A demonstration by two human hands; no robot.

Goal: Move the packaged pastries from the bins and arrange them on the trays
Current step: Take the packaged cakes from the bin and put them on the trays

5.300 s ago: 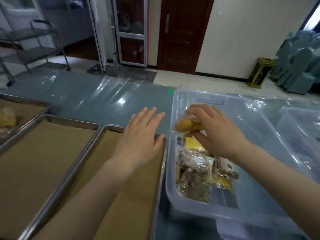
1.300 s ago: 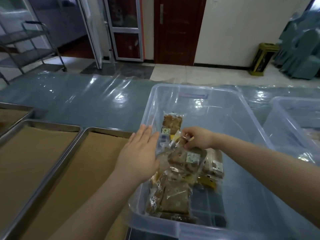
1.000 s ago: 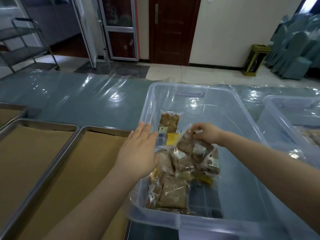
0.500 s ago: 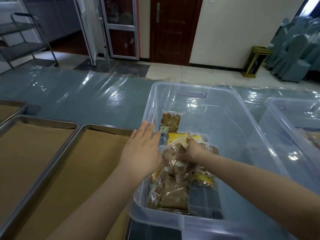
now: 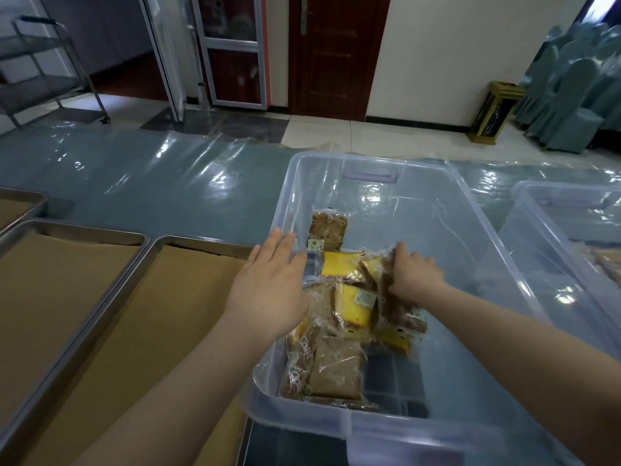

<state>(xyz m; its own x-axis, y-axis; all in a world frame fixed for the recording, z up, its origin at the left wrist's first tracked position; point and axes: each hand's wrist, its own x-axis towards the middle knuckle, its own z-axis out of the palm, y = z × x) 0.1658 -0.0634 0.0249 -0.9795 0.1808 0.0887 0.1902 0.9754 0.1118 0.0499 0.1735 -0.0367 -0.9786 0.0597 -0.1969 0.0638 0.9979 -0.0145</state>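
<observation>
A clear plastic bin (image 5: 477, 230) stands in front of me with several packaged pastries (image 5: 339, 364), brown and yellow slices in clear wrappers, heaped at its left side. My left hand (image 5: 268, 290) lies flat and open on the bin's left rim, holding nothing. My right hand (image 5: 415, 275) is down inside the bin with its fingers closed on a brown wrapped pastry (image 5: 400, 307) at the right of the heap. One brown pastry (image 5: 327, 230) lies apart, further back. Left of the bin sits a metal tray (image 5: 111, 297) lined with brown paper.
Another paper-lined tray (image 5: 50, 280) sits further left, with the corner of a third (image 5: 16, 206) behind it. A second clear bin (image 5: 571, 216) with pastries stands at the right. Glossy plastic sheeting covers the table. A metal cart, doors and stacked chairs stand beyond.
My right hand lifted a wrapped pastry a second ago, then dropped back into the heap and shifted right to grip a brown one. My left hand has stayed on the rim.
</observation>
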